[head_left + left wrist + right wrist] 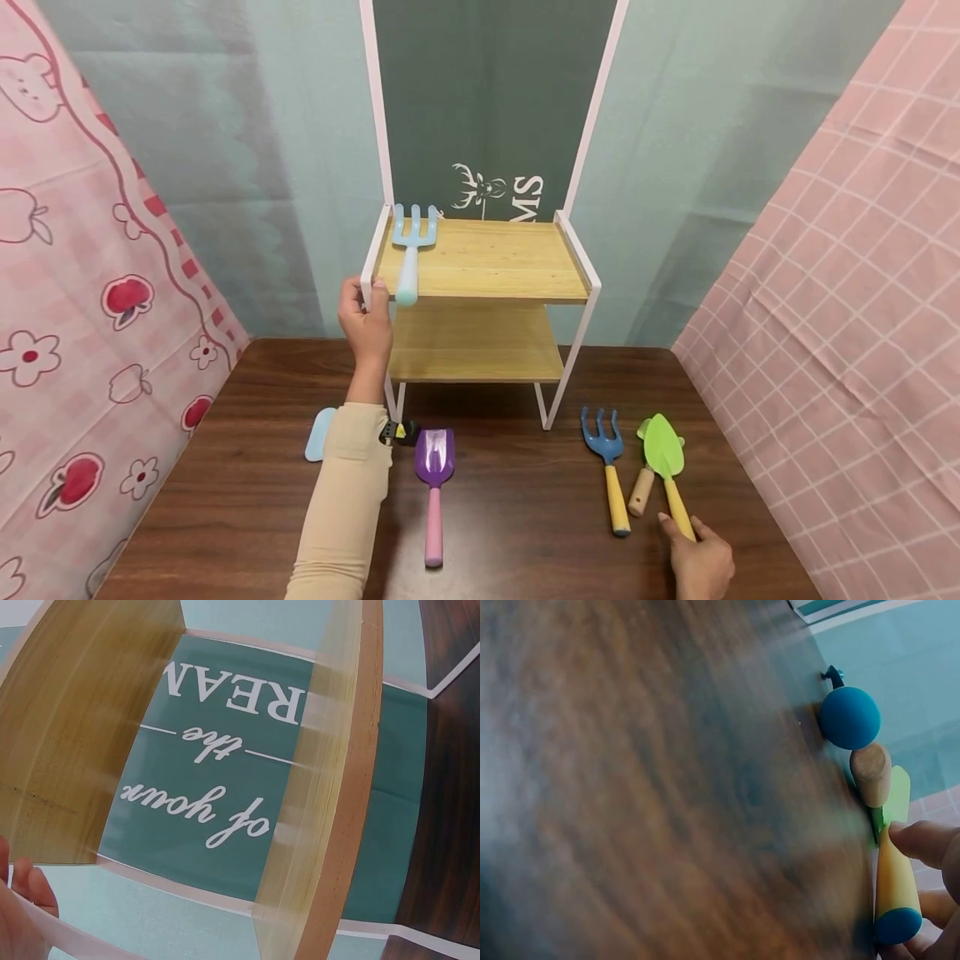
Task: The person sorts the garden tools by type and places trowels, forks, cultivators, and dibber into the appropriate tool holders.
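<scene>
Here the white-framed shelf rack (480,283) stands at the back of the tabletop (525,517), and my left hand (365,321) curls its fingers round the rack's front left post, just beside the pale blue fork (411,246) lying on the top board. Down at the near right, the green trowel (666,467) lies with its blade away from me and its yellow handle running back toward my right hand (701,562), whose fingertips (922,844) close lightly on that handle.
</scene>
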Tool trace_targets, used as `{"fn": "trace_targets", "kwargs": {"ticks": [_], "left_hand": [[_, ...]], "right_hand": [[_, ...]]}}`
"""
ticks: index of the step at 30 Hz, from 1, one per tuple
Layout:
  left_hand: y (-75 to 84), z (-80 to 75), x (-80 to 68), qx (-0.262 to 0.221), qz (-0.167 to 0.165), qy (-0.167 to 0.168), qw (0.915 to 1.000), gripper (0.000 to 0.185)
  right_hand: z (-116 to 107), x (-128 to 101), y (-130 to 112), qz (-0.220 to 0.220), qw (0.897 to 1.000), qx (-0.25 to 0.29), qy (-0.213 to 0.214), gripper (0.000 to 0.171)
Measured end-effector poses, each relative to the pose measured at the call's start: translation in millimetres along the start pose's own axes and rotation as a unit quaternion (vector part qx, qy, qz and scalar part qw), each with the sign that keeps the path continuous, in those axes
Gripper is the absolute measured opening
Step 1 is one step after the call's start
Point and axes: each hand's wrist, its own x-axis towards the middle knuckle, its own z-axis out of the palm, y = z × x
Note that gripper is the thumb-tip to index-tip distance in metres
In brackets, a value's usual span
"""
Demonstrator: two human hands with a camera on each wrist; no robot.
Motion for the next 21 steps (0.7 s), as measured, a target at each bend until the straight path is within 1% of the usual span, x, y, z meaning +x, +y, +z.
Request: {"fn": "trace_targets", "kwargs": {"ticks": [1, 5, 7, 12, 15, 21], "left_hand": [[3.5, -0.1, -1.0, 0.000, -0.002, 0.000, 1.0000, 0.017], [5.1, -0.2, -2.1, 0.000, -0.007, -0.001, 1.0000, 0.018], [4.4, -0.5, -1.7, 0.000, -0.004, -0.001, 1.0000, 0.017], [3.4, -1.0, -0.6, 0.001, 0.004, -0.005, 1.0000, 0.016], [3.2, -0.9, -0.6, 0.001, 0.003, -0.004, 1.0000, 0.017], [2.7, -0.5, -0.2, -0.001, 0.003, -0.004, 1.0000, 0.017]], "right_hand": [[-0.2, 0.2, 0.6, 0.000, 1.000, -0.004, -0.001, 0.070], [-1.2, 1.3, 2.6, 0.002, 1.000, -0.020, -0.009, 0.064], [-1.1, 2.4, 3.1, -0.001, 1.000, -0.028, -0.012, 0.063], [0.2, 5.3, 2.0, -0.025, 0.998, -0.049, -0.007, 0.057], [-0.7, 6.6, 0.8, -0.031, 0.998, -0.058, -0.010, 0.052], [-4.9, 8.1, -0.7, -0.014, 0.998, -0.048, -0.027, 0.052]]}}
